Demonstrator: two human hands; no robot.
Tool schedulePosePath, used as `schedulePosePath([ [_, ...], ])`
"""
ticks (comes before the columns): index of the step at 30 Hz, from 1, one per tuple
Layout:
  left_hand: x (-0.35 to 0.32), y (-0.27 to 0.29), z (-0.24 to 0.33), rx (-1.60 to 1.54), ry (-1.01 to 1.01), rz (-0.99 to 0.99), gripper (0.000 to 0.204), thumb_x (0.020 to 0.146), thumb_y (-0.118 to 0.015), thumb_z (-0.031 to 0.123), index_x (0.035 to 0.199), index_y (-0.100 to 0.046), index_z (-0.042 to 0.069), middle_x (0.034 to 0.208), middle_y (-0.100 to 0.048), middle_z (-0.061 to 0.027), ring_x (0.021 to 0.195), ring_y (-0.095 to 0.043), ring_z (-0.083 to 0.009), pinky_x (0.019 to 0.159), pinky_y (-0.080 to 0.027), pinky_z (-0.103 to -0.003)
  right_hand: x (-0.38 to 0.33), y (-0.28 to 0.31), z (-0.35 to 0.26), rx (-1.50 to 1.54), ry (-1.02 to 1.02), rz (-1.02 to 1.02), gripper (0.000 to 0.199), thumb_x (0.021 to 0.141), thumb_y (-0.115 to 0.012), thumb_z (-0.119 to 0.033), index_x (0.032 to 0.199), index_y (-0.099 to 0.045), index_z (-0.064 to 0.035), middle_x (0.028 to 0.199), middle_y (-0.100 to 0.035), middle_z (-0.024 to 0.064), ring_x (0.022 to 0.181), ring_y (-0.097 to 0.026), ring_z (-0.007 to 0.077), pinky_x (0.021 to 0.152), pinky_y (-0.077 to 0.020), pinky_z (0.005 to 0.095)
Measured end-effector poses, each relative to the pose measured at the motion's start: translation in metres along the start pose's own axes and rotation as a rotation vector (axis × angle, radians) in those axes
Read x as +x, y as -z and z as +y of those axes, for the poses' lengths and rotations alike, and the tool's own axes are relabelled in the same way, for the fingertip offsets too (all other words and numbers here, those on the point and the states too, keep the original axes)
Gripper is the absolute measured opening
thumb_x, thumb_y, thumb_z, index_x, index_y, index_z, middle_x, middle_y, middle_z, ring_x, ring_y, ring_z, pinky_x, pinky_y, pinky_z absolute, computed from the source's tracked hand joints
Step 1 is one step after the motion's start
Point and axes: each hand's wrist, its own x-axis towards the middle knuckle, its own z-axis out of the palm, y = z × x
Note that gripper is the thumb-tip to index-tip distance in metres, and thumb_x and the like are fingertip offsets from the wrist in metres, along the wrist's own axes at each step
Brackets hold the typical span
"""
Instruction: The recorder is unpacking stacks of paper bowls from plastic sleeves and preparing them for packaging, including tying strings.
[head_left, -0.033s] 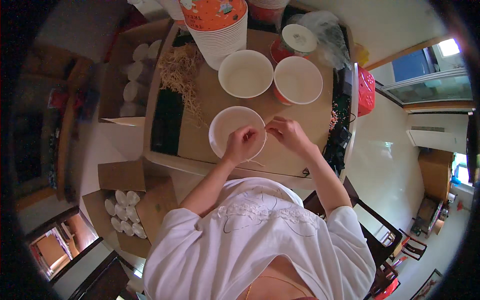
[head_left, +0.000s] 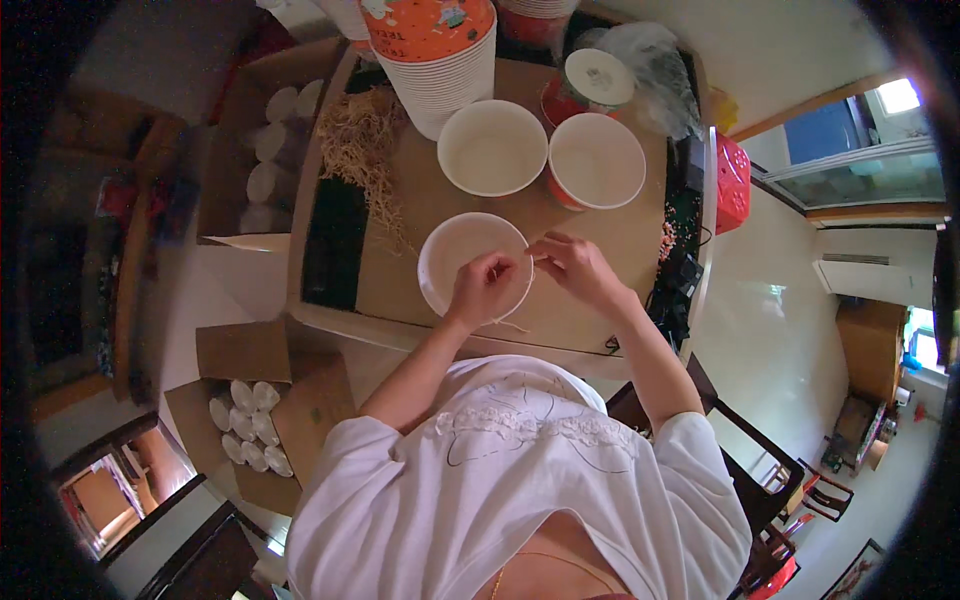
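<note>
A white-lined paper bucket (head_left: 450,250) stands at the near side of the table, its mouth facing up. My left hand (head_left: 487,287) reaches over its mouth, fingers pinched together just inside the right rim. Outside that rim, my right hand (head_left: 572,265) has its thumb and fingertips pinched against the edge. What lies between the fingertips is too small to make out. A pale string end (head_left: 512,326) sticks out below the bucket's near rim. A tangled pile of tan strings (head_left: 358,145) lies to the left.
Behind stand two more open buckets, one in the middle (head_left: 492,148) and one to the right (head_left: 597,160). A tall stack of orange-printed buckets (head_left: 438,80), an upturned bucket (head_left: 598,78) and a clear plastic bag (head_left: 650,75) are farther back. Cartons (head_left: 310,425) of wrapped white items stand left.
My right fingertips have shifted very slightly left along the bucket's rim. Otherwise the hands and bucket look the same.
</note>
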Motion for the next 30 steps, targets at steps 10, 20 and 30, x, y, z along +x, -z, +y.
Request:
schedulePosePath([
  [10,0.005,0.0,0.013,0.106,0.025,0.005,0.012,0.077,-0.063,0.015,0.078,-0.062,0.003,0.073,-0.061,-0.0102,0.061,-0.059,-0.0192,0.056,-0.046,-0.03,0.004,-0.005,0.004,-0.09,0.146,-0.018,0.01,0.077,-0.058,-0.008,0.087,-0.057,-0.0032,0.08,-0.059,0.0114,0.077,-0.057,0.03,0.067,-0.0477,0.0387],
  [20,0.006,0.001,0.016,0.152,-0.051,-0.003,0.01,0.077,-0.065,0.009,0.077,-0.059,0.001,0.069,-0.06,-0.0077,0.058,-0.053,-0.0121,0.054,-0.043,-0.027,0.007,-0.013,0.006,-0.054,-0.107,-0.081,0.013,0.085,-0.048,-0.019,0.086,-0.049,-0.0058,0.075,-0.057,0.017,0.073,-0.054,0.0387,0.061,-0.044,0.0467],
  [30,0.0,0.005,0.019,0.115,0.07,0.038,0.013,0.074,-0.066,0.018,0.074,-0.061,0.006,0.072,-0.059,-0.0092,0.062,-0.058,-0.0233,0.057,-0.047,-0.034,0.019,0.002,0.007,-0.002,0.066,-0.058,0.004,0.078,-0.056,-0.005,0.082,-0.053,-0.004,0.076,-0.053,0.0125,0.075,-0.055,0.0306,0.064,-0.0451,0.0374],
])
